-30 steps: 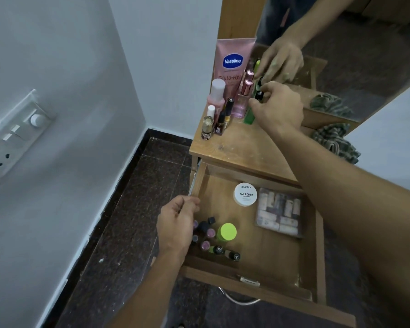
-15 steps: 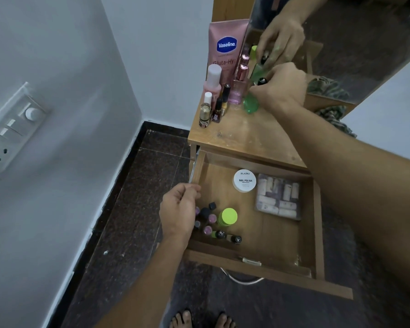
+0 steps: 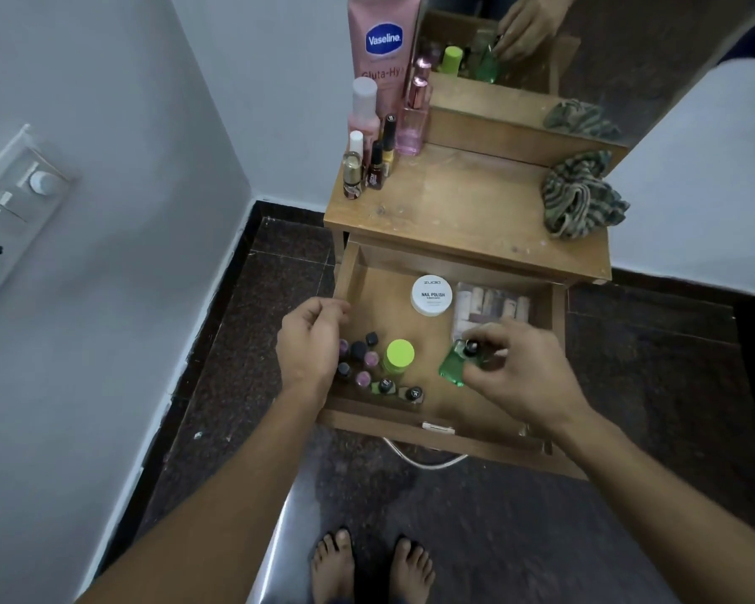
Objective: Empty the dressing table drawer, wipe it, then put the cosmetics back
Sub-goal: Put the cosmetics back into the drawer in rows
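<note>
**Visitor:** What is on the far left?

**Onlooker:** A switchboard (image 3: 9, 211) is fixed to the grey wall. Next comes the person's left hand (image 3: 312, 342), its fingers loosely curled over the left wall of the open drawer (image 3: 389, 422). From here I cannot tell whether it grips the wood.

**Visitor:** And inside the drawer?

**Onlooker:** Small nail polish bottles (image 3: 362, 368) stand huddled in the front left corner, just beside a lime-capped bottle (image 3: 399, 355). Behind them sits a white tub (image 3: 431, 295) labelled "Nail Polish". To its right a clear pouch (image 3: 493, 305) of small pale tubes lies against the back wall.

**Visitor:** The other hand?

**Onlooker:** The right hand (image 3: 524, 377) pinches a small green bottle (image 3: 452, 370) at its dark cap. It holds the bottle tilted over the middle of the drawer, in front of the pouch.

**Visitor:** What is on the counter?

**Onlooker:** At the left rear of the counter (image 3: 467, 211) a pink Vaseline tube (image 3: 384, 41) stands upright. A white-capped pink bottle (image 3: 364, 111), a pink perfume bottle (image 3: 413, 124) and slim polish bottles (image 3: 378, 163) crowd close in front of it. On the right a striped cloth (image 3: 580, 198) lies bunched against the mirror (image 3: 650, 58).

**Visitor:** And lower down?

**Onlooker:** Bare feet (image 3: 371, 564) on the dark floor, in front of the drawer.
</note>
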Demonstrator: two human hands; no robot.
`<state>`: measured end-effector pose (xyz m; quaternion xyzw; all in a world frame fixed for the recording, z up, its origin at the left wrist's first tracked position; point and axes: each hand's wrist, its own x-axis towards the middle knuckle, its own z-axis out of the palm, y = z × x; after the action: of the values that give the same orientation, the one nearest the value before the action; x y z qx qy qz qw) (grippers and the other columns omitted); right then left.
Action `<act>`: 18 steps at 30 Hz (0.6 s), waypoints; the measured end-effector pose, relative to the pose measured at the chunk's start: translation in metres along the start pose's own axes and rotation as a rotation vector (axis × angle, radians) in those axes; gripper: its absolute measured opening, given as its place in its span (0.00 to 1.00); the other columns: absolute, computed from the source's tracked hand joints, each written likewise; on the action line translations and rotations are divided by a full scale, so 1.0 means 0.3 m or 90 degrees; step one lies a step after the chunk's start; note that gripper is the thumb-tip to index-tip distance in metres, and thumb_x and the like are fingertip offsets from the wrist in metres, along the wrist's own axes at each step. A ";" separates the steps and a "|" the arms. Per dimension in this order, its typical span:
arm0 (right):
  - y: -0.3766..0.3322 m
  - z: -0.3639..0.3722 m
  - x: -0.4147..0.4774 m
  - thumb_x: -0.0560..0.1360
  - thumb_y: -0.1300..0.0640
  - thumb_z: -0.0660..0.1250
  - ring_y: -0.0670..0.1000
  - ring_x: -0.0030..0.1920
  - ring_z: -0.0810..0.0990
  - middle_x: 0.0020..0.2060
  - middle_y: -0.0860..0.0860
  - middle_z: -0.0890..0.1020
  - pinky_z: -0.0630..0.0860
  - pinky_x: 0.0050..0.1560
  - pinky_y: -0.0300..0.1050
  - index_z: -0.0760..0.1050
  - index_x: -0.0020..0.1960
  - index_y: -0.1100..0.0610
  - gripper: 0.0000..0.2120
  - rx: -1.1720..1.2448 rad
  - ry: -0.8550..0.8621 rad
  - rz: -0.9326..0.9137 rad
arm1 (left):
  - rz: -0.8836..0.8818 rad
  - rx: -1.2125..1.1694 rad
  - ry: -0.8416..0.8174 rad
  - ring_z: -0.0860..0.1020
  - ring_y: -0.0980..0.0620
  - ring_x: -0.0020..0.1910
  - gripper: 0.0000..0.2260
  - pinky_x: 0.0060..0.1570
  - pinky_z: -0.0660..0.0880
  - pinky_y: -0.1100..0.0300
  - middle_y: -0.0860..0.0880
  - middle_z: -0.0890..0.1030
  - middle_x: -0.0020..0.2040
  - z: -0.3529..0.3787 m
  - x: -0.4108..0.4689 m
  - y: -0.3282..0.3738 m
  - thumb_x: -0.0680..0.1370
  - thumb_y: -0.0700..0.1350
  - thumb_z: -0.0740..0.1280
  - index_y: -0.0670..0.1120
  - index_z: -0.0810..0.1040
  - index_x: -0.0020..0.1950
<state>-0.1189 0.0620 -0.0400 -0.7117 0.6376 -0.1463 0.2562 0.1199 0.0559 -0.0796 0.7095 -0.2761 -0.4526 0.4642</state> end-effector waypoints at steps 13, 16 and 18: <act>0.055 0.103 -0.050 0.64 0.50 0.70 0.44 0.45 0.80 0.43 0.42 0.79 0.81 0.49 0.48 0.84 0.50 0.47 0.15 0.013 -0.179 -0.004 | -0.004 -0.008 -0.003 0.78 0.53 0.32 0.09 0.38 0.77 0.52 0.50 0.85 0.40 0.005 0.005 -0.003 0.72 0.46 0.64 0.50 0.85 0.40; 0.062 0.110 -0.050 0.66 0.53 0.72 0.43 0.46 0.80 0.43 0.42 0.79 0.81 0.49 0.46 0.83 0.49 0.46 0.12 0.021 -0.194 -0.023 | 0.003 -0.002 -0.006 0.79 0.53 0.34 0.10 0.38 0.77 0.53 0.50 0.85 0.41 0.004 0.003 -0.003 0.74 0.46 0.64 0.51 0.85 0.41; 0.062 0.102 -0.042 0.67 0.55 0.74 0.43 0.46 0.80 0.42 0.42 0.80 0.81 0.49 0.45 0.83 0.47 0.46 0.10 0.033 -0.223 -0.022 | 0.006 -0.003 -0.003 0.78 0.52 0.33 0.10 0.39 0.77 0.52 0.49 0.85 0.41 0.003 0.002 -0.001 0.74 0.46 0.64 0.51 0.85 0.41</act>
<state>-0.1199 0.0789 -0.0740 -0.7299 0.5671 -0.0409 0.3794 0.1194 0.0552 -0.0801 0.7061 -0.2796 -0.4530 0.4669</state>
